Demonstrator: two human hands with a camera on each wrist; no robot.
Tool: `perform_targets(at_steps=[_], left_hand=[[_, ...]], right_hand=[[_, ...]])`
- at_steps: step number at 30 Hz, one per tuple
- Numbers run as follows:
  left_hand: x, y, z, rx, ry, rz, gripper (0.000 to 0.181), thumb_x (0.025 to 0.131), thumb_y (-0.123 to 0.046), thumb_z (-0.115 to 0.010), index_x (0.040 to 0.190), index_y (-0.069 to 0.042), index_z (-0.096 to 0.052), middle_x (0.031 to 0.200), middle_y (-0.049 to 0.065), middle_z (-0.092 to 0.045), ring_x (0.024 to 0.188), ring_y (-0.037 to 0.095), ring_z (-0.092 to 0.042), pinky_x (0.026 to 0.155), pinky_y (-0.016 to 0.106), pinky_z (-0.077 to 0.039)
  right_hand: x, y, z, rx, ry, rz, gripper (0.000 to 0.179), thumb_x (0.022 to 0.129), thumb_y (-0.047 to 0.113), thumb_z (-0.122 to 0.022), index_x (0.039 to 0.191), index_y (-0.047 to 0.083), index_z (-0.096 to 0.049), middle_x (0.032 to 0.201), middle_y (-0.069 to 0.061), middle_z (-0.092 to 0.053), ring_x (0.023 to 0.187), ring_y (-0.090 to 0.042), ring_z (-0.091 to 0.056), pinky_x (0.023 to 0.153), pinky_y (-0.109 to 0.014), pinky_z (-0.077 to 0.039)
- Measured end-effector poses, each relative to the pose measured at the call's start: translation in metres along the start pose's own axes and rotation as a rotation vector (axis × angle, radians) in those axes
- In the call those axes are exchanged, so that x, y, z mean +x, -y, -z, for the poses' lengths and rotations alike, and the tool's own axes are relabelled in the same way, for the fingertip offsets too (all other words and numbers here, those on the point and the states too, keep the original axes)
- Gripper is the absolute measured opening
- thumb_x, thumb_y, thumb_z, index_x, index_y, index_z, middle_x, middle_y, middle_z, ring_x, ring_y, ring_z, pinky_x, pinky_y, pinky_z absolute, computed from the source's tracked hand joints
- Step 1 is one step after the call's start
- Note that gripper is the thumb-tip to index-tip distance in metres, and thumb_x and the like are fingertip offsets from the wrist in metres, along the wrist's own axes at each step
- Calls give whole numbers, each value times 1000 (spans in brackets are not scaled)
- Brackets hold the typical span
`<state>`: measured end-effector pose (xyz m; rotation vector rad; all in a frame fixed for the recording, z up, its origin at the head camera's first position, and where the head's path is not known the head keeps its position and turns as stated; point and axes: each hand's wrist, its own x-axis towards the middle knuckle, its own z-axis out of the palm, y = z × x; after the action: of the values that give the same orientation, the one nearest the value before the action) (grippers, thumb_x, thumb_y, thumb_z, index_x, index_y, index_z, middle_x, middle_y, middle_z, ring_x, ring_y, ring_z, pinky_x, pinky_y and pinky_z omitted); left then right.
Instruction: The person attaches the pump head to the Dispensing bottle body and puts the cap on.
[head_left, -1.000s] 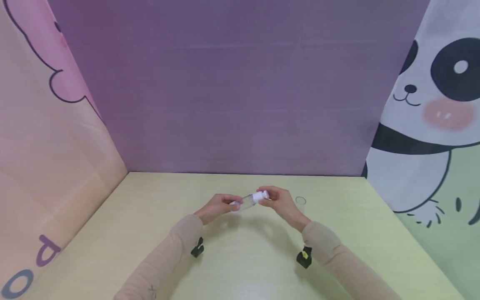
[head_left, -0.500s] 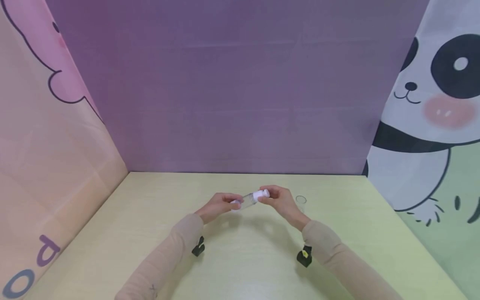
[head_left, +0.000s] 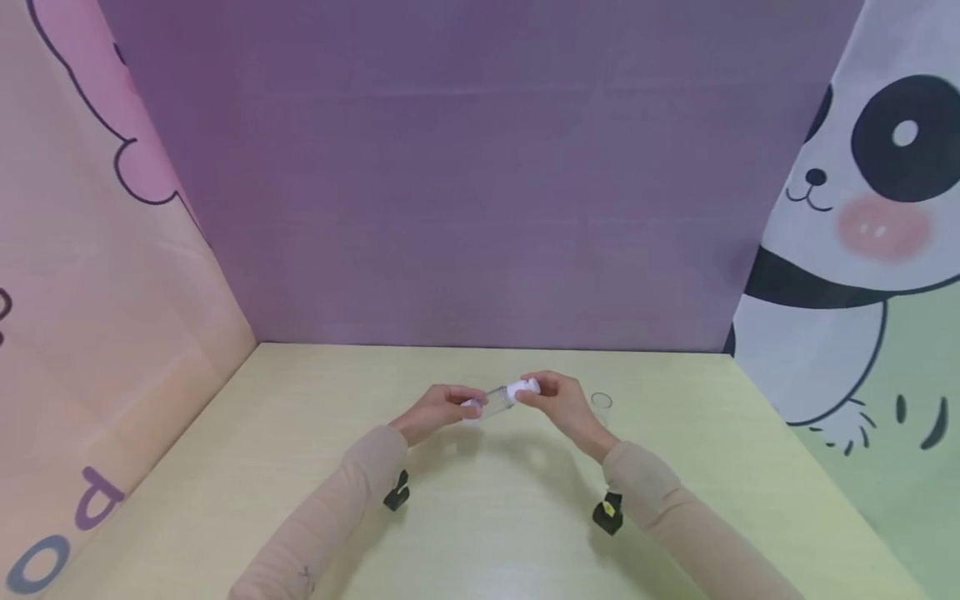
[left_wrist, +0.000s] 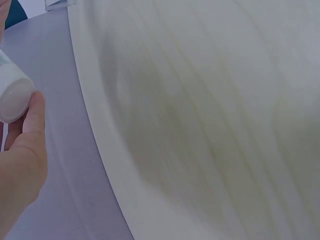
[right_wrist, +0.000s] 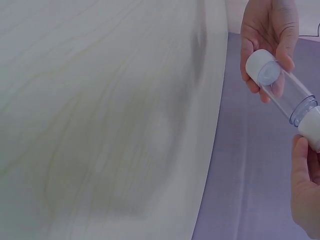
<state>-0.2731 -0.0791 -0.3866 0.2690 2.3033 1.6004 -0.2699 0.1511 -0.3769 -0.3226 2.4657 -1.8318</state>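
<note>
A small clear bottle (head_left: 496,402) with a white base and a white top is held tilted above the table, its top end higher and to the right. My left hand (head_left: 438,410) grips the white base (right_wrist: 262,66) between thumb and fingers. At the other end, my right hand (head_left: 561,406) pinches the white top (head_left: 521,389). The clear body and its threaded neck (right_wrist: 303,111) show between the hands in the right wrist view. Only the base end and part of my left hand (left_wrist: 27,160) appear at the edge of the left wrist view.
A clear, round-rimmed cap or cup (head_left: 602,402) stands on the pale wooden table (head_left: 495,517), just right of my right hand. A purple backdrop (head_left: 480,175) rises behind the table, with printed cloth on both sides. Black wrist mounts (head_left: 608,515) hang below the sleeves.
My right thumb and fingers have shifted slightly on the white top. The bottle and my left hand stay almost in place, while the head view sways a little.
</note>
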Motion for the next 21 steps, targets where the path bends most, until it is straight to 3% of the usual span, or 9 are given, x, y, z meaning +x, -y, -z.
perform_targets(at_steps=[12, 17, 21], left_hand=[[6, 8, 2, -11, 25, -19, 32, 85, -25, -65, 116, -18, -63, 127, 5, -55, 108, 20, -52, 96, 46, -38], [12, 15, 4, -6, 30, -25, 33, 85, -27, -65, 117, -19, -63, 127, 4, -55, 110, 20, -52, 96, 45, -39], [14, 17, 7, -13, 37, -19, 34, 85, -28, -64, 118, -20, -62, 127, 3, -55, 111, 21, -52, 96, 46, -39]], right_hand=[[4, -6, -3, -25, -2, 13, 45, 82, 28, -69, 118, 4, -58, 114, -11, -63, 100, -20, -60, 90, -38, -47], [5, -9, -3, 11, 46, 55, 50, 81, 32, -68, 124, 10, -55, 127, -9, -56, 121, -26, -48, 99, -46, -38], [4, -8, -3, 69, 110, 100, 51, 84, 26, -66, 130, 10, -50, 136, -8, -48, 133, -26, -34, 104, -50, -31]])
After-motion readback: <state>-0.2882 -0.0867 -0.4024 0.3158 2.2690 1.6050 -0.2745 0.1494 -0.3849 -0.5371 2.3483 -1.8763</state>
